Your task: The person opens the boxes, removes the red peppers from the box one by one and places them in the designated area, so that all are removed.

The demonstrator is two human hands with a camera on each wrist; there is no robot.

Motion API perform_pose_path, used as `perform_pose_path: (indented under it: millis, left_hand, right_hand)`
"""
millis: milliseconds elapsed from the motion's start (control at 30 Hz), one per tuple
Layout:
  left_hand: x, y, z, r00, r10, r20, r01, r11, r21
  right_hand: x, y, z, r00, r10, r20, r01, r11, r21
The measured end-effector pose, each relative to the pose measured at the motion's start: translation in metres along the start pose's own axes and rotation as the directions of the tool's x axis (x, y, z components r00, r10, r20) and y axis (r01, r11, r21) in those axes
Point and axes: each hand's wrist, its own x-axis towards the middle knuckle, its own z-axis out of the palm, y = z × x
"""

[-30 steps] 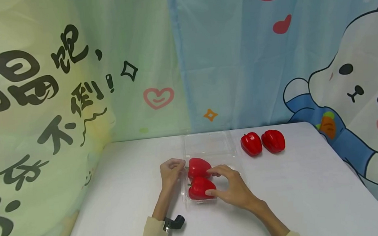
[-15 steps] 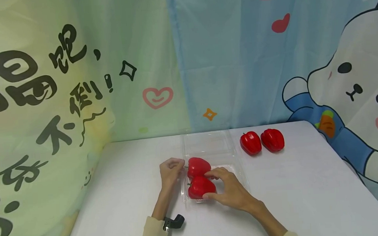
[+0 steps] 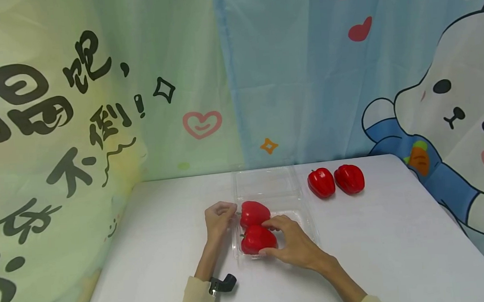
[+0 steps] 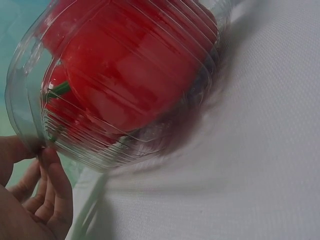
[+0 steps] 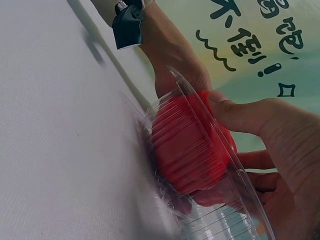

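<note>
Two red bell peppers, a near one and a far one, lie side by side in the left half of a clear plastic clamshell box. The lid is folded back behind the box. My left hand pinches the box's left rim between thumb and fingers, as the left wrist view shows. My right hand holds the near pepper, its thumb at the near side and fingers at the far side. In the right wrist view, the box wall covers part of that pepper.
Two more red bell peppers, one beside the other, lie on the white table to the right of the lid. A printed curtain hangs behind the table's far edge.
My right hand has shifted slightly left and closed in around the near pepper. The left hand stays at the rim, and the peppers look unmoved.
</note>
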Motion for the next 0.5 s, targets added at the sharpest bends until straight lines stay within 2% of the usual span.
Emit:
perform_pose_path:
  millis: [233,500]
  left_hand:
    - [-0.0016,0.0032,-0.0013,1.0,-0.005,0.003,0.005,1.0,-0.006]
    - [-0.002,0.0025,-0.0009,1.0,0.003,0.004,-0.003,1.0,-0.021]
  right_hand:
    - [0.0018,-0.0031,0.0002,0.996,0.074,0.039,-0.073,0.997,-0.025]
    - [0.0027,-0.0089,-0.0031,0.991,0.114,0.069,-0.111,0.993,-0.047]
